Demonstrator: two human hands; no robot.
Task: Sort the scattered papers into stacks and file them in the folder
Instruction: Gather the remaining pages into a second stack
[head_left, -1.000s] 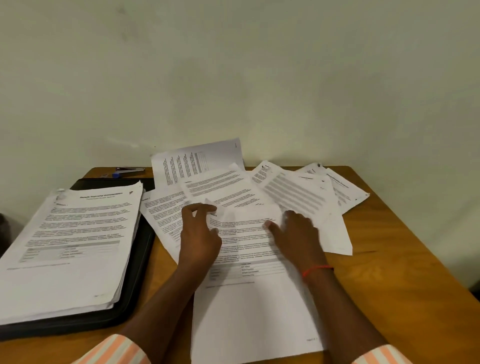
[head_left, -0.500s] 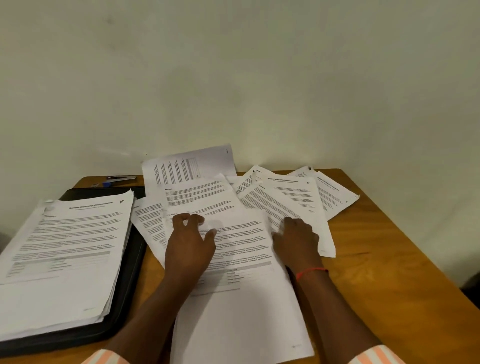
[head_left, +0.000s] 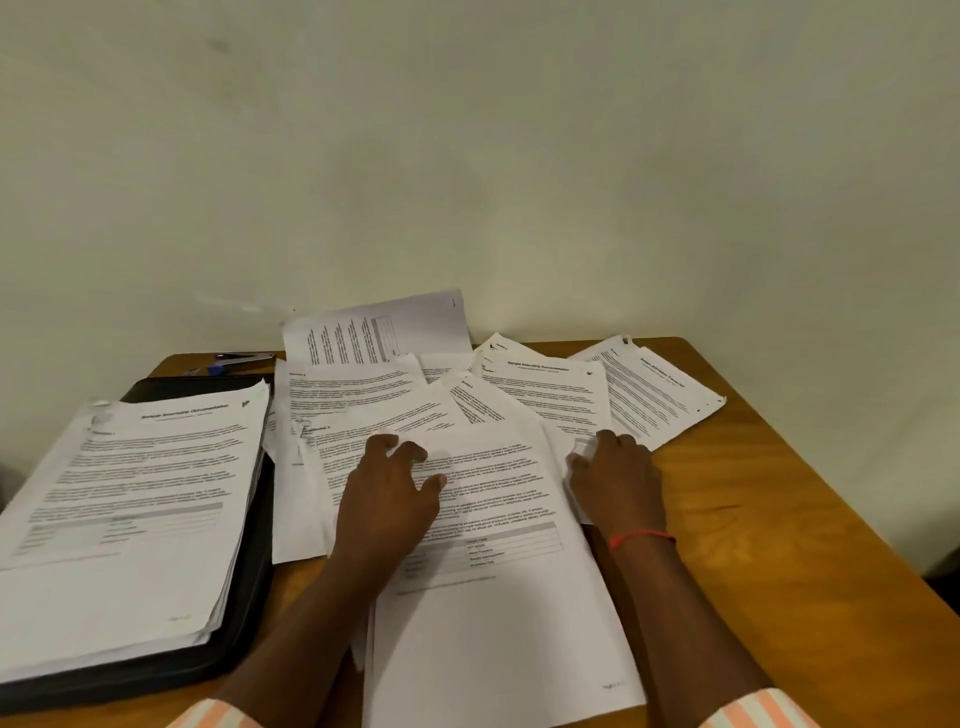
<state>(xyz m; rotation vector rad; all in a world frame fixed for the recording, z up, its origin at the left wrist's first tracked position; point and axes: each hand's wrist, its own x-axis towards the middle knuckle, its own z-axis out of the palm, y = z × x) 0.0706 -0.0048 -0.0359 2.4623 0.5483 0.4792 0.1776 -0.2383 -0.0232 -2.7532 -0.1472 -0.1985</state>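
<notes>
Scattered printed papers (head_left: 540, 395) lie fanned over the middle of a wooden table (head_left: 789, 525). One top sheet (head_left: 498, 613) lies nearest me over the pile. My left hand (head_left: 387, 499) rests on it, fingers curled at its upper left corner, thumb stretched out. At the sheet's right edge, my right hand (head_left: 618, 483) has its fingers curled round a paper edge. On the left, a black folder (head_left: 254, 577) lies open, with a thick stack of papers (head_left: 135, 493) on it.
A stapler (head_left: 247, 357) and a small blue item (head_left: 214, 370) lie at the table's back left corner. One sheet (head_left: 379, 327) leans up against the pale wall behind. Bare tabletop shows on the right, up to the table's right edge.
Both hands stay on the top sheet near me. The sheets under and behind it have shifted, and those at the right now fan out more.
</notes>
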